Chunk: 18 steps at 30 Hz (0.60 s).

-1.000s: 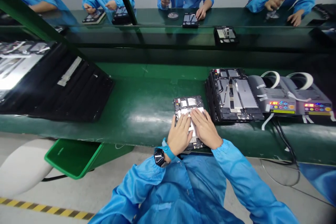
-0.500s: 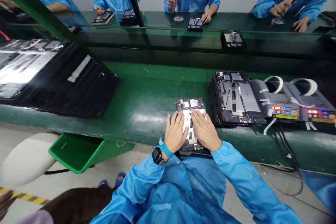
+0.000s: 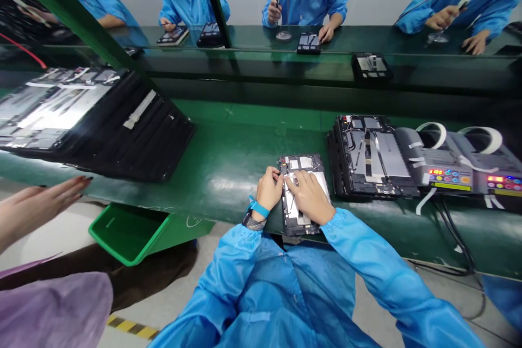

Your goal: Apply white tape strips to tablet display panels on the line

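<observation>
In front of me on the green bench (image 3: 228,152) lies an opened tablet (image 3: 304,164), its silvery battery area and dark strips exposed. My right hand (image 3: 312,198) rests over its middle, fingers outstretched on the surface. At the tablet's left edge is my left hand (image 3: 269,196), with its fingers curled together in a pinch; whatever may be between them is too small to make out. A blue wrist strap (image 3: 260,208) and a watch sit on my left wrist.
Right of the tablet stands a stack of opened tablets (image 3: 383,155), beside grey devices with lit displays (image 3: 448,168). A larger stack (image 3: 122,125) fills the left. Another person's hand (image 3: 49,201) reaches in above a green bin (image 3: 118,234). Co-workers sit across the bench.
My left hand has gone from lying flat on the tablet to curled fingers at its left edge. My right hand has shifted across the middle. Another person's hand has come in from the left.
</observation>
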Available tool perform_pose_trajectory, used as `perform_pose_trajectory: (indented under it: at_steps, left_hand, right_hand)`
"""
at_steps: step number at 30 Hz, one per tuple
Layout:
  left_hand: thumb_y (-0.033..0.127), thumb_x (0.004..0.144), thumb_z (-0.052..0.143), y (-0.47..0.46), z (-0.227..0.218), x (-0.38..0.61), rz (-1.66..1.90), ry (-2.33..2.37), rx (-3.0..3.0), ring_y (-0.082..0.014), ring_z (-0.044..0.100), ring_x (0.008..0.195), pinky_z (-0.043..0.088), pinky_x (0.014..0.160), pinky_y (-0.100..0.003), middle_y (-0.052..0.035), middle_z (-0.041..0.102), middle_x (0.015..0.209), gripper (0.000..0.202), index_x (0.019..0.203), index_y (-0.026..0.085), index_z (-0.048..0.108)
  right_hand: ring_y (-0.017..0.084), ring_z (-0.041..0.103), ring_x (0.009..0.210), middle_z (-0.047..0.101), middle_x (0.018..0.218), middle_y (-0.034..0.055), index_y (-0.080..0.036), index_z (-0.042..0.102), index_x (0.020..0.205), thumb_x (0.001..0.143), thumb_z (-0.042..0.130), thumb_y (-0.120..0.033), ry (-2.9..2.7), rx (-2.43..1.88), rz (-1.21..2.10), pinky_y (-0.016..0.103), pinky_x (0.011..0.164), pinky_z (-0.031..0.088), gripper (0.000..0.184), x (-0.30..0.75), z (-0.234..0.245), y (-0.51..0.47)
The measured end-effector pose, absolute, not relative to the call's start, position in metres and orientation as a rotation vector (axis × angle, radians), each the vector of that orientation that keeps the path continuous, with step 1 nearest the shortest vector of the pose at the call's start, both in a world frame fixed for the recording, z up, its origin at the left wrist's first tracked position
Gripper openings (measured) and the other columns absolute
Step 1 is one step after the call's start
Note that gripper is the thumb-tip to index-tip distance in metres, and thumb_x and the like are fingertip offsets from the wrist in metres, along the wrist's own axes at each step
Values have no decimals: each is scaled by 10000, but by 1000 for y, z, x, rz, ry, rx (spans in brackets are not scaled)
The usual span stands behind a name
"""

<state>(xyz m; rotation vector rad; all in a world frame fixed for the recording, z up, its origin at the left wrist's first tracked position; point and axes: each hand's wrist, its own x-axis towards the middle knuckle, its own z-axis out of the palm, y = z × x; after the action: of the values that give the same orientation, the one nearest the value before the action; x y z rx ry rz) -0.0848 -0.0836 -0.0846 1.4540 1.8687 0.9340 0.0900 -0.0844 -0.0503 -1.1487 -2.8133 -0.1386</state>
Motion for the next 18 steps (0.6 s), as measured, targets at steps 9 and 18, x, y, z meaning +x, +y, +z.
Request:
perform_pose_trajectory:
  at_steps: [9,18]
  left_hand:
    - [225,942,656,-80,-90,-82,930,1931,1406,-167,662,763,482,786,-294,35,648,779,129,987,233,536]
    - [260,1015,503,-106,-89,-74,1081,1995,1404,-231,684,1075,514,1031,-424,-86,727,1071,183,1167,214,593]
  right_hand:
    - [335,573,1217,640,1370,243,-78,633,1436,1023,460,-84,-2801,-1123,-67,482,1032,469,448,84,-49,-78]
    - [354,375,1573,361,1706,222,-179,305,1682,1097,425,-335,-1936,-1492,346,585,1199,440,618,141,-91,-179]
